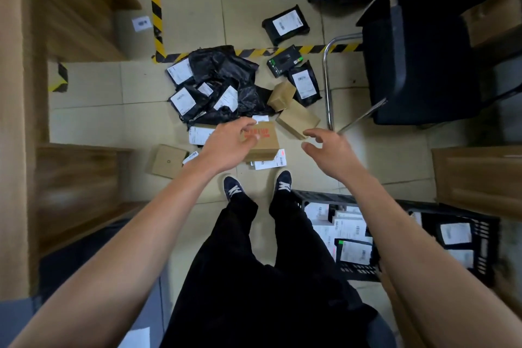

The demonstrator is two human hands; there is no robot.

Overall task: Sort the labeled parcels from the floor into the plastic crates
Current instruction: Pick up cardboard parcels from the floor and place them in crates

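A pile of black labeled parcels (217, 87) lies on the tiled floor ahead of my feet. In front of it sits a brown cardboard box with red print (265, 141). My left hand (228, 147) hovers over that box with its fingers loosely curled and holds nothing. My right hand (327, 150) is spread open to the right of the box, near another brown box (296, 118). A black plastic crate (350, 234) at my right foot holds several labeled parcels. A second black crate (466, 237) stands beside it.
A black chair with a chrome frame (418, 65) stands at the right. Wooden furniture (76, 8) lines the left side. Yellow-black tape (155, 5) marks the floor. More black parcels (285, 24) and a flat brown box (166, 161) lie scattered.
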